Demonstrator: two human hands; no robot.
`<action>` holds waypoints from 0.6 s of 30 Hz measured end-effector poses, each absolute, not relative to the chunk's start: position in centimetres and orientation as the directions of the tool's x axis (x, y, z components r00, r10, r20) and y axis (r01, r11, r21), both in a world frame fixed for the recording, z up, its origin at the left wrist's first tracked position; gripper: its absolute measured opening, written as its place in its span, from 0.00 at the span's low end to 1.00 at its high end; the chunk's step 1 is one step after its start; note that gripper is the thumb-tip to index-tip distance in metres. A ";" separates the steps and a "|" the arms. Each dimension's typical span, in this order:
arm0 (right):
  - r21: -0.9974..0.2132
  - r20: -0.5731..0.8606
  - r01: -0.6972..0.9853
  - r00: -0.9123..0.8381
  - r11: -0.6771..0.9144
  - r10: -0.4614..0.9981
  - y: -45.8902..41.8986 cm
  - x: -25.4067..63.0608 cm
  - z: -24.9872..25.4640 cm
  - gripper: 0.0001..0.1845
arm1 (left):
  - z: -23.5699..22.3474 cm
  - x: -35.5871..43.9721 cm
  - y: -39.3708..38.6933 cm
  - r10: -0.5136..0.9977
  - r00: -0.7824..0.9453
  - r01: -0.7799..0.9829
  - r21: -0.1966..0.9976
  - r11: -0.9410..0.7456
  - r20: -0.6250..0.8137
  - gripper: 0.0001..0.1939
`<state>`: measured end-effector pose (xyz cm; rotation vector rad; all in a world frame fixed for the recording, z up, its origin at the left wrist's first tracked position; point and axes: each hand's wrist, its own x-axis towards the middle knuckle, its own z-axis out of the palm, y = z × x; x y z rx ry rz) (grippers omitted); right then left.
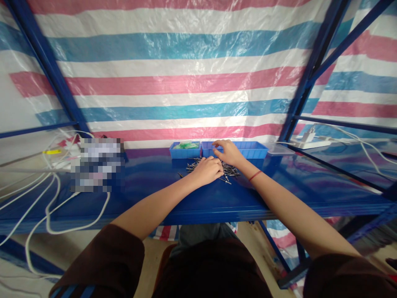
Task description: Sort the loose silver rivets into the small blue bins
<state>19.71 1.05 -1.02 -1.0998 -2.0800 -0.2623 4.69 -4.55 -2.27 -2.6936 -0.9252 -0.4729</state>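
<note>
— Centre frame, the left hand (pixel 211 170) lay curled over the metal pins (pixel 231 170); whether it gripped any, nobody could tell!

— And the right hand (pixel 228 153), just above, hung half open, nothing visible in it!

— Light, stiff, probably slippery pins, those; a mid-shaft fingertip pinch suited them.

— Beyond sat the small blue bin (pixel 186 154), and rightward, the long blue bin (pixel 256 151)!

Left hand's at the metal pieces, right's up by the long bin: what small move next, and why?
I'd probably lower the right hand slightly toward the metal pieces: it looks open by the long blue bin, and loose pieces lie just below, where the left hand is working.
</note>
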 end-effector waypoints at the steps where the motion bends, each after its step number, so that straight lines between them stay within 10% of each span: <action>1: -0.158 0.704 0.777 -0.344 0.609 0.621 1.0 19.7 -1.0 0.15 | -2.3 4.7 -4.6 0.545 0.743 0.630 -0.130 -0.766 0.389 0.12; 6: -0.275 0.722 0.753 -0.249 0.598 0.646 0.2 19.6 -0.3 0.13 | -2.5 4.6 -4.4 0.554 0.672 0.648 -0.029 -0.761 0.491 0.13; 11: -0.561 0.651 0.598 -0.107 0.572 0.751 0.0 19.8 0.3 0.12 | -2.3 3.8 -2.6 0.684 0.402 0.597 0.392 -0.700 0.609 0.10; 18: -0.750 0.517 0.275 -0.322 0.601 0.793 -1.3 18.9 0.9 0.11 | -2.3 3.0 -0.3 0.768 0.236 0.268 0.720 -0.640 0.595 0.10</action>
